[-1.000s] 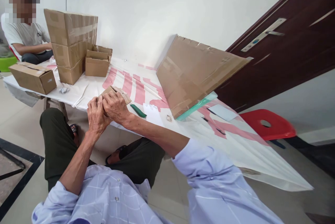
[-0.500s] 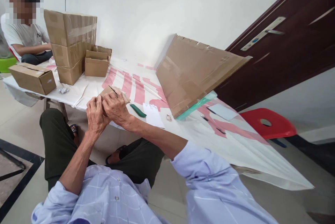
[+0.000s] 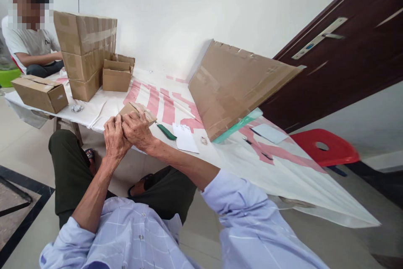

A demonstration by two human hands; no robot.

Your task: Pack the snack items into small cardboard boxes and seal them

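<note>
A small cardboard box lies at the table's near edge, partly covered by both my hands. My left hand is closed on its near side, fingers bent over the edge. Across its top rests my right hand, with curled fingers pressing close beside the left ones. The fingertips are partly hidden, as is the near side of the box. Just right of the box lies a green-handled tool, possibly a knife. Beside that is a white sheet of paper with handwriting.
Stacked taped boxes, an open box and a closed box stand on the left. A large cardboard sheet leans at the back. A co-worker sits far left. A red stool stands right.
Both hands keep their hold on the small box. My right fingers have shifted slightly on its top, and the view has moved a little.
</note>
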